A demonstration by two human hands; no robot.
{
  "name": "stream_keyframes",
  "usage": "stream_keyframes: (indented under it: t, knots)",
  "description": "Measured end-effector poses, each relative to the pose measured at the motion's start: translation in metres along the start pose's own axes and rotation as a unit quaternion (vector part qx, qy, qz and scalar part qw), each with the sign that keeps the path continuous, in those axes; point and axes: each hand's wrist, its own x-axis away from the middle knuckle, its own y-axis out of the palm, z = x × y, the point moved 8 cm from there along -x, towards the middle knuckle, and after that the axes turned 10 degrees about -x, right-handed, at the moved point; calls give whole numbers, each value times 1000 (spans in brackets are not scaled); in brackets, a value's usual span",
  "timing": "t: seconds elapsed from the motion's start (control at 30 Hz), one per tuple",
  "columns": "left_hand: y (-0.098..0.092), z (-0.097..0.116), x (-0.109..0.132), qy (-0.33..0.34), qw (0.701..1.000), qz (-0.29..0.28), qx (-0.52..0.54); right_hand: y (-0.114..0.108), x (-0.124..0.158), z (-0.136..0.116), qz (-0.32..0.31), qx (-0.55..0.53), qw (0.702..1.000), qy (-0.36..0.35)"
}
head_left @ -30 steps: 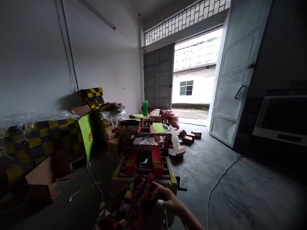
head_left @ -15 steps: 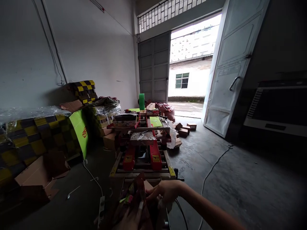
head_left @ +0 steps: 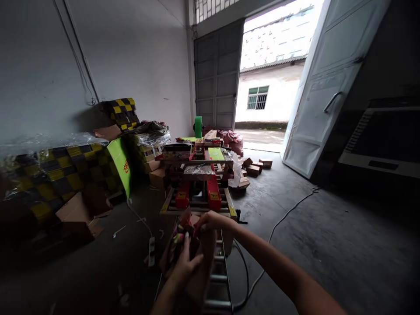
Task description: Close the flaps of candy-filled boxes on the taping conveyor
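Observation:
In front of me an open cardboard box (head_left: 206,258) sits on a roller conveyor (head_left: 218,278). Inside it are colourful packets (head_left: 179,237) in dark red, yellow-green and pink, partly blurred. My left hand (head_left: 186,259) lies over them at the near side, its index finger stretched out and its thumb apart; the other fingers are mostly hidden. At the far right corner, my right hand (head_left: 209,222) bends over the box edge with its fingers curled in, beside a reddish wrapping. Its fingertips are partly hidden.
A carton-sealing machine (head_left: 214,192) with red side belts and a green tape roll (head_left: 198,127) stands ahead. Yellow-and-black stacks (head_left: 75,168) and an open carton (head_left: 77,214) are at left. Small boxes (head_left: 252,169) and a cable (head_left: 278,223) lie on the floor at right.
The view has tilted down and more of the box and rollers shows. My left hand has come further into view over the packets. My right hand stays at the far right corner.

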Motion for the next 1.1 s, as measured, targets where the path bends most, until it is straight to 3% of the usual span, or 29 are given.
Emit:
stream_keyframes:
  t: [0.13, 0.23, 0.33, 0.43, 0.53, 0.6, 0.67, 0.7, 0.77, 0.83, 0.93, 1.03, 1.1]
  knots:
    - [-2, 16, 14, 18, 980, 192, 59, 18, 9, 4, 171, -17, 985, 17]
    - [0, 19, 11, 25, 969, 241, 37, 40, 28, 8, 266, -9, 962, 60]
    - [1, 29, 14, 25, 964, 265, -3, 68, 38, 7, 264, 82, 953, 125]
    - [-13, 57, 42, 76, 945, 313, -51, 86, 38, 1, 238, 185, 939, 167]
    - [-50, 89, 79, 197, 907, 358, -106, 95, 36, -6, 226, 233, 932, 160]
    - [-81, 86, 84, 217, 892, 377, -119, 98, 34, -8, 226, 250, 930, 150]
    - [-101, 61, 66, 164, 917, 352, -89, 98, 32, -10, 230, 252, 928, 147]
    - [-101, 45, 50, 127, 939, 316, -54, 97, 31, -10, 234, 247, 928, 150]
    - [-82, 18, 22, 69, 973, 214, 44, 93, 30, -10, 244, 226, 929, 160]
    - [-53, 6, 8, 45, 981, 136, 131, 89, 29, -12, 246, 213, 931, 165]
    - [-30, 2, 10, 31, 975, 106, 195, 94, 23, -19, 208, 237, 940, 133]
    - [-30, 2, 17, 26, 968, 106, 225, 103, 16, -21, 172, 259, 944, 113]
    - [-34, 2, 16, 31, 976, 110, 186, 108, 11, -17, 160, 258, 945, 119]
